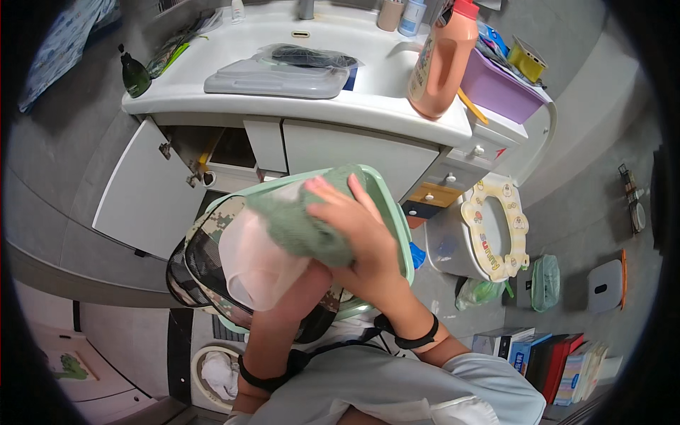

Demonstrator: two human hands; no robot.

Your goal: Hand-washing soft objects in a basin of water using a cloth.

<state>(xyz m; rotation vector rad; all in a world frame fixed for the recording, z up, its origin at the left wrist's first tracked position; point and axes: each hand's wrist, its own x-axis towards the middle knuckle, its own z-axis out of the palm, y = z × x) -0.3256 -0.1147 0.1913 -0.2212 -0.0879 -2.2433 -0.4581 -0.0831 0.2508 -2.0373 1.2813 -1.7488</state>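
My right hand (366, 234) grips a bunched green cloth (319, 228), its fingers spread over the top and blurred. The cloth lies against a translucent whitish item (255, 260), thin and bowl-like, whose exact kind I cannot tell. From below, my left hand (313, 284) holds this item; its fingers are mostly hidden. Underneath both hands is a light green plastic basin (401, 234). A camouflage-patterned bag with black mesh panels (207, 271) leans over the basin's left side.
Ahead stands a white washbasin (297, 103) bearing a grey plastic lid (276, 79) and an orange bottle (443, 58). An open cabinet door (143, 191) juts out at left. A toilet with a patterned seat (478, 228) is at right. Boxes (552, 361) stand lower right.
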